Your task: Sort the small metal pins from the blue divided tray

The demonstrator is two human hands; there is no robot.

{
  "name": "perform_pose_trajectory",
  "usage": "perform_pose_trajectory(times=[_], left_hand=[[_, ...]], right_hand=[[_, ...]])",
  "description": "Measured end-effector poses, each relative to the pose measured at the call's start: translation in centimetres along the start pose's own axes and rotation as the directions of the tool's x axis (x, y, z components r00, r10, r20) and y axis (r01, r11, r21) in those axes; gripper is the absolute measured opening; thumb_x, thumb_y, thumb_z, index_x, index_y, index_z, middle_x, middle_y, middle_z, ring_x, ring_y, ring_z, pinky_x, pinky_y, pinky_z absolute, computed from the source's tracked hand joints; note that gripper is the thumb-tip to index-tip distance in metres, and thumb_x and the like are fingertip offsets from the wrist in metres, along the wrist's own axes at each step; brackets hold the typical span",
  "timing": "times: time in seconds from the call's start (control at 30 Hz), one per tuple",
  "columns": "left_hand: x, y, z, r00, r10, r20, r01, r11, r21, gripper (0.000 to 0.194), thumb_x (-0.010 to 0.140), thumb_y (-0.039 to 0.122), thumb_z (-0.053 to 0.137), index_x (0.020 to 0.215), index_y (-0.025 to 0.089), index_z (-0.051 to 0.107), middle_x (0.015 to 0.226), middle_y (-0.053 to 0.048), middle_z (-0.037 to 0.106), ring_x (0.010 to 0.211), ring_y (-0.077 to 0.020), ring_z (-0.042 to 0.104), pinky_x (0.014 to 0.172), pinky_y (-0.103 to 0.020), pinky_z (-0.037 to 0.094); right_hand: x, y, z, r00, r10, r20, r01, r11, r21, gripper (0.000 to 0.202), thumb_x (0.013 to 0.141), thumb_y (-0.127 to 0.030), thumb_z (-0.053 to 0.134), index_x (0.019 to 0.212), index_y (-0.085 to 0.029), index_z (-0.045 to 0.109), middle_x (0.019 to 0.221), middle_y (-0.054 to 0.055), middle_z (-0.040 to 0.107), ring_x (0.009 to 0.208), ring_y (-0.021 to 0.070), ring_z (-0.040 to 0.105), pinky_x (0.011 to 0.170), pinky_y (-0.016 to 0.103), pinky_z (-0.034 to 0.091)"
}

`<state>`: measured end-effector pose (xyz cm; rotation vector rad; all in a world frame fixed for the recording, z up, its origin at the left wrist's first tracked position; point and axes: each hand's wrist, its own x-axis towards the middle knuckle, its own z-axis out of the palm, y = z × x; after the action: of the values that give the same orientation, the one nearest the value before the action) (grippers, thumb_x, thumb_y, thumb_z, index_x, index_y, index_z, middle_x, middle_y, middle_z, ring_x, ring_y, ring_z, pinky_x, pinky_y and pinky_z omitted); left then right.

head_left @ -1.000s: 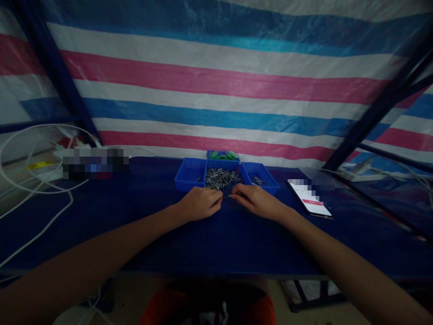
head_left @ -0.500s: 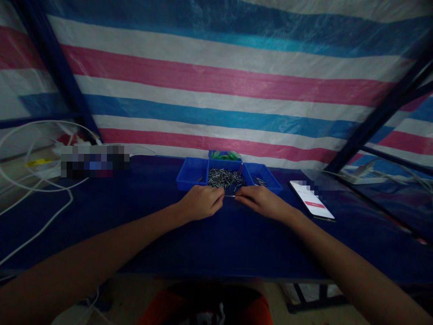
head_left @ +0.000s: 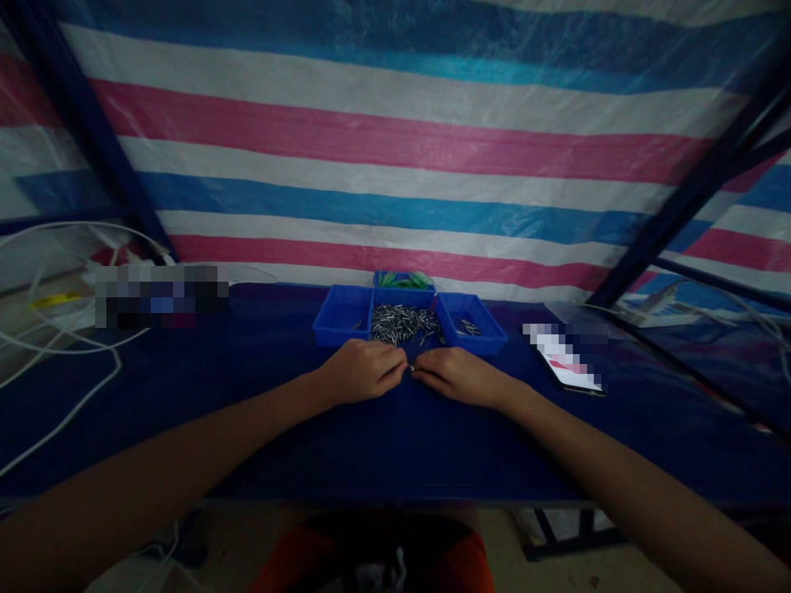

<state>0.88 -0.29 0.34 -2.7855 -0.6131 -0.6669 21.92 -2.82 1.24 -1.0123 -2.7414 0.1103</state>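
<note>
Dim light is leaving a faint sheen on the striped sheet (head_left: 395,156). The phone (head_left: 572,368) is glowing brightest, partly pixelated. Shadow is lying under the bench (head_left: 395,453), outer edges are blurring, and the piece (head_left: 412,368) between the fingers (head_left: 432,361) is showing as a speck.

L hand (head_left: 363,371) & R hand (head_left: 458,375) v. close tog., fingers (head_left: 389,380) bent

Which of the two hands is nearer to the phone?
Right. The right hand is left of the phone, not touching it; the left hand is farther left, past the right one.
</note>
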Motion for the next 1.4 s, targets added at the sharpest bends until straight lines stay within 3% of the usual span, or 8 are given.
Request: perform_pose_trajectory(times=[0.13, 0.43, 0.77, 0.87, 1.0, 1.13, 1.23, 1.4], left_hand=[[0.0, 0.2, -0.1, 0.998, 0.057, -0.01, -0.056, 0.998, 0.027, 0.025, 0.09, 0.025, 0.035, 0.081, 0.016, 0.057, 0.073, -0.001, 0.062, 0.068, -0.0113, 0.058, 0.064, -0.023, 0.041], [0.0, -0.6, 0.1, 0.994, -0.091, 0.054, 0.087, 0.992, 0.087, 0.023, 0.091, 0.024, 0.036, 0.08, 0.016, 0.054, 0.073, -0.001, 0.061, 0.069, -0.0121, 0.059, 0.062, -0.023, 0.042], [0.0, -0.4, 0.5, 0.976, -0.148, 0.162, 0.131, 0.985, 0.111, 0.023, 0.09, 0.027, 0.037, 0.081, 0.016, 0.055, 0.076, -0.001, 0.063, 0.07, -0.0148, 0.06, 0.057, -0.024, 0.041], [-0.1, -0.4, 0.4, 0.965, -0.186, 0.186, 0.16, 0.976, 0.146, 0.022, 0.089, 0.028, 0.038, 0.083, 0.015, 0.056, 0.079, -0.003, 0.062, 0.069, -0.0146, 0.06, 0.055, -0.024, 0.041], [-0.1, -0.4, 0.3, 0.951, -0.221, 0.214, 0.183, 0.966, 0.183, 0.022, 0.088, 0.028, 0.038, 0.086, 0.015, 0.057, 0.085, -0.004, 0.06, 0.07, -0.0148, 0.059, 0.053, -0.023, 0.041], [-0.2, -0.3, 0.3, 0.942, -0.237, 0.239, 0.191, 0.961, 0.202, 0.022, 0.088, 0.028, 0.039, 0.09, 0.016, 0.057, 0.091, -0.004, 0.059, 0.074, -0.0159, 0.059, 0.051, -0.023, 0.04], [-0.2, -0.3, 0.3, 0.939, -0.246, 0.24, 0.198, 0.958, 0.208, 0.024, 0.089, 0.029, 0.038, 0.095, 0.017, 0.058, 0.093, -0.004, 0.059, 0.075, -0.017, 0.06, 0.052, -0.024, 0.041], [-0.2, -0.3, 0.3, 0.933, -0.258, 0.252, 0.216, 0.959, 0.185, 0.024, 0.089, 0.029, 0.04, 0.098, 0.017, 0.058, 0.093, -0.005, 0.06, 0.078, -0.0166, 0.06, 0.057, -0.024, 0.043]], right_hand=[[0.1, -0.4, 0.2, 1.0, -0.024, 0.005, 0.024, 0.999, -0.029, 0.021, 0.092, -0.024, 0.039, 0.083, -0.015, 0.057, 0.076, 0.005, 0.06, 0.068, 0.0133, 0.056, 0.064, 0.025, 0.04], [-0.4, 0.7, -1.5, 0.99, 0.083, -0.114, -0.09, 0.994, -0.061, 0.024, 0.092, -0.027, 0.04, 0.097, -0.016, 0.061, 0.088, 0.006, 0.066, 0.079, 0.0159, 0.061, 0.072, 0.028, 0.043], [-0.7, 0.7, -2.1, 0.971, 0.084, -0.225, -0.095, 0.995, -0.04, 0.025, 0.091, -0.028, 0.04, 0.099, -0.018, 0.061, 0.089, 0.006, 0.067, 0.08, 0.0163, 0.061, 0.074, 0.03, 0.045], [-1.1, 2.2, -3.1, 0.928, 0.201, -0.315, -0.235, 0.969, -0.072, 0.025, 0.089, -0.028, 0.04, 0.097, -0.018, 0.062, 0.087, 0.007, 0.066, 0.077, 0.0174, 0.06, 0.069, 0.031, 0.044], [-2.0, 4.8, -4.2, 0.785, 0.363, -0.501, -0.52, 0.827, -0.216, 0.027, 0.087, -0.03, 0.041, 0.093, -0.016, 0.063, 0.081, 0.009, 0.066, 0.072, 0.0205, 0.059, 0.065, 0.032, 0.042], [-2.4, 6.2, -4.2, 0.733, 0.461, -0.501, -0.64, 0.717, -0.277, 0.023, 0.085, -0.028, 0.044, 0.091, -0.017, 0.062, 0.082, 0.01, 0.065, 0.073, 0.0215, 0.059, 0.062, 0.031, 0.041], [-2.0, 5.6, -3.7, 0.784, 0.429, -0.448, -0.565, 0.793, -0.228, 0.022, 0.085, -0.026, 0.044, 0.094, -0.016, 0.062, 0.09, 0.011, 0.064, 0.081, 0.0228, 0.059, 0.069, 0.033, 0.044], [-0.9, 3.0, -2.6, 0.932, 0.177, -0.317, -0.213, 0.974, -0.082, 0.023, 0.089, -0.025, 0.042, 0.099, -0.017, 0.06, 0.095, 0.009, 0.061, 0.09, 0.0195, 0.057, 0.08, 0.033, 0.045]])
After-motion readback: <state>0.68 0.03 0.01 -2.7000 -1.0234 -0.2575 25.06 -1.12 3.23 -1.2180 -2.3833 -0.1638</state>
